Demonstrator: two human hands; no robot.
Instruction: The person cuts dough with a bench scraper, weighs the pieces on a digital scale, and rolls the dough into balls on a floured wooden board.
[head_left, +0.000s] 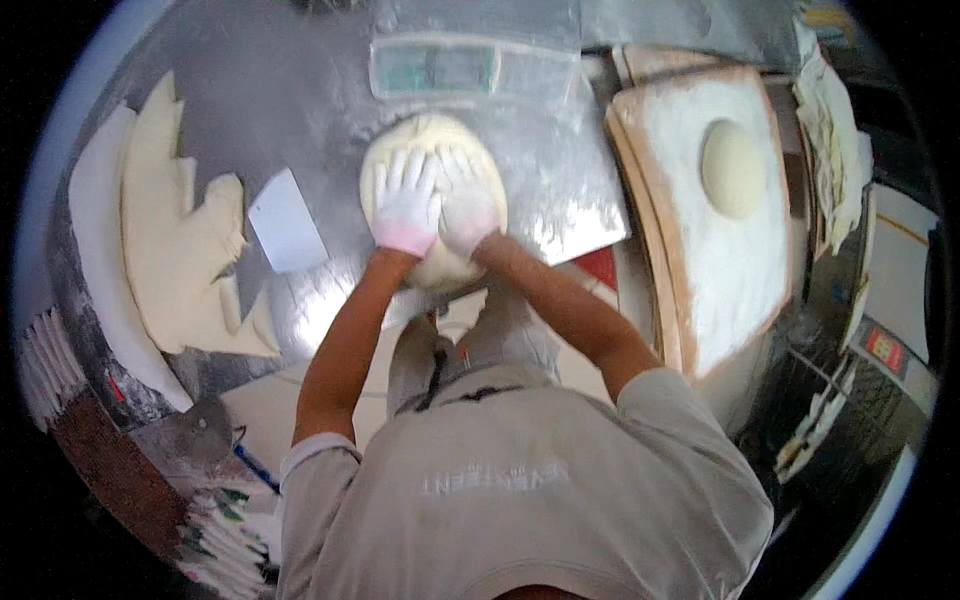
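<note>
A large round of pale dough (432, 132) lies on the metal worktable (300, 110) near its front edge. Both my hands, in white gloves with pink cuffs, press flat on top of it. My left hand (407, 200) has its fingers spread and pointing away from me. Beside it, my right hand (465, 198) rests with its fingers angled toward the left one, and the two nearly touch at the thumbs. Left of the dough lies a flat white scraper-like sheet (288, 222). Farther left is a big torn slab of dough (165, 230).
A white cloth-like strip (100, 230) runs along the slab's left side. Behind the dough sits a scale-like panel with a greenish window (435, 70). At right, stacked wooden boards (650, 230) carry white flour and a smooth dough ball (733, 168). Crumpled pale sheets (830, 140) stand farther right.
</note>
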